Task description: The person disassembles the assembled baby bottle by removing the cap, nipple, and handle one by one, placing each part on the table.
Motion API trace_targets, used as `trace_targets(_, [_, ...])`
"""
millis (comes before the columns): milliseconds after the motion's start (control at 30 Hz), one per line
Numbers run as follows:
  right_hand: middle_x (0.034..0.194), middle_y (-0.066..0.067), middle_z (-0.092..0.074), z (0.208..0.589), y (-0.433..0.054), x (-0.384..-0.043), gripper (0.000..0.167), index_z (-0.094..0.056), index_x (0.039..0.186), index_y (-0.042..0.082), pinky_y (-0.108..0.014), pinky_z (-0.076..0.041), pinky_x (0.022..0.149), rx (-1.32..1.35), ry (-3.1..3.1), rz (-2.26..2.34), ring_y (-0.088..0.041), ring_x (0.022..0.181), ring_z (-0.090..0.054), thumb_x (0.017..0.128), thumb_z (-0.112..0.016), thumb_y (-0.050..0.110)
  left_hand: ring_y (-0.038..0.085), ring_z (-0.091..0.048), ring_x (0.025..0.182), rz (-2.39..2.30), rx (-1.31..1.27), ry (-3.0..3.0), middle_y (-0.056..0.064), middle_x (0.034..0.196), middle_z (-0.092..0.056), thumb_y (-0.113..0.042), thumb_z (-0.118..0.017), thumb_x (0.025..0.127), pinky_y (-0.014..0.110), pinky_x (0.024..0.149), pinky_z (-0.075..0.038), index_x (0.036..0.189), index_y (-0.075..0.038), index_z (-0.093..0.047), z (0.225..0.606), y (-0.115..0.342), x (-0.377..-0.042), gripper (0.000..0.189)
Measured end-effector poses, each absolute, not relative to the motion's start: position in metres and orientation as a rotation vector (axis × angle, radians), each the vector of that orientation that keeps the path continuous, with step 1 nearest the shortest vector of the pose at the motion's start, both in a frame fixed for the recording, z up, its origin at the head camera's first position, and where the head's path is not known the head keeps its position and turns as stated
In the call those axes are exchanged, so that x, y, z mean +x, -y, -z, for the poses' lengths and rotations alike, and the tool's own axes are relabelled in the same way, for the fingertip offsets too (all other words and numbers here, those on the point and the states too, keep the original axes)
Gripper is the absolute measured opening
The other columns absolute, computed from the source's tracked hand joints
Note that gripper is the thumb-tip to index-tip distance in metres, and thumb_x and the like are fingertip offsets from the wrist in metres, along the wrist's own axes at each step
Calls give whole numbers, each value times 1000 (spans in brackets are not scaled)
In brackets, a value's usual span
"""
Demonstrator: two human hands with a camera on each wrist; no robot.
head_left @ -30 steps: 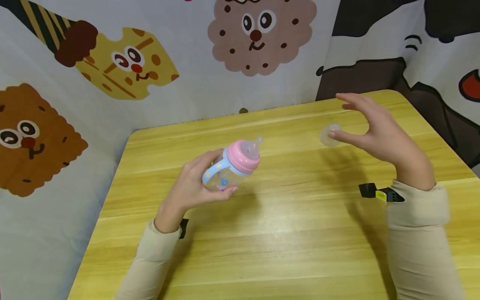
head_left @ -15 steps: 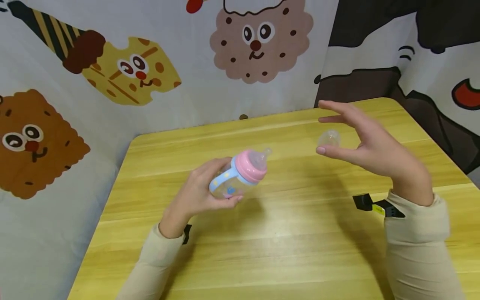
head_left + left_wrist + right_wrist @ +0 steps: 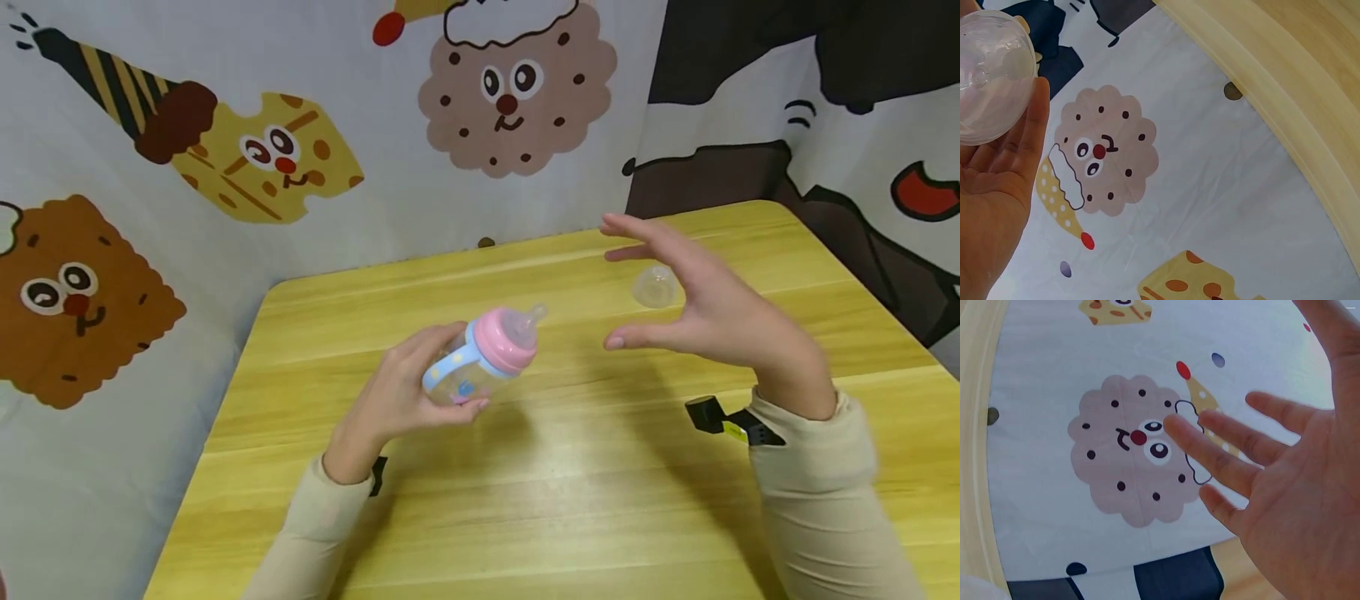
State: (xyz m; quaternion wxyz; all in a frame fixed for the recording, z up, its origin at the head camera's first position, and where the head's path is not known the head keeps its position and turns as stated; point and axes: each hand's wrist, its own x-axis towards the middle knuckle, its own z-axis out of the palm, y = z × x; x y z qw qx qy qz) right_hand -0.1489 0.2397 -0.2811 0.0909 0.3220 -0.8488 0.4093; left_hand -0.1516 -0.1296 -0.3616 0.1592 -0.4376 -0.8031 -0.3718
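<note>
My left hand (image 3: 401,387) grips a baby bottle (image 3: 480,357) with a pink collar, a clear nipple and a pale blue handle with yellow dots. The bottle is tilted, its nipple pointing up and to the right, above the table. In the left wrist view the clear round bottom of the bottle (image 3: 994,78) faces the camera, the fingers behind it. My right hand (image 3: 712,308) is held over the table with thumb and fingers spread apart and nothing between them; the right wrist view shows its bare palm (image 3: 1310,506). Beyond it on the table lies a clear dome-shaped cap (image 3: 654,287).
The wooden table (image 3: 600,500) has rounded far corners. A white cloth (image 3: 375,150) printed with cartoon biscuits and cheese hangs along its back and left sides. A black wrist camera (image 3: 705,414) sits at the right cuff.
My right hand has moved left and nearer, away from the cap, its fingers still spread. The bottle in my left hand has shifted slightly right and down in the head view.
</note>
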Motion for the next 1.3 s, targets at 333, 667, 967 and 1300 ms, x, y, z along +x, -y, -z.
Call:
trace_targets(333, [153,-2,-56,294,-223,-142,116,-42,163,28,-63,-37,113,884,2528,-1299,-27,128,-64,65,-103,16,25,-73,97,1057,-1295,2284,16,120,-75,-45,-85,84,37,81,-64,136,3,-62,370,123,-150,75])
trace_targets(667, [148,1,-62,294,-213,-142,106,-50,157,26,-59,-26,121,934,2536,-1179,-25,125,-65,65,-103,31,25,-74,99,1027,-1298,2305,16,121,-74,-49,-84,84,38,82,-64,137,4,-62,366,120,-150,78])
trace_targets(967, [147,8,-61,292,-196,-140,95,-54,154,26,-61,-19,123,1051,2545,-1143,-19,132,-58,71,-99,39,23,-73,96,1020,-1283,2319,14,119,-75,-49,-83,84,36,81,-64,136,3,-61,364,119,-147,77])
trace_targets(1300, [141,9,-63,295,-179,-140,81,-63,144,27,-61,-23,119,1162,2536,-1163,-17,127,-57,73,-98,42,21,-72,93,1006,-1287,2331,12,116,-74,-48,-83,85,34,78,-63,138,2,-59,365,119,-145,76])
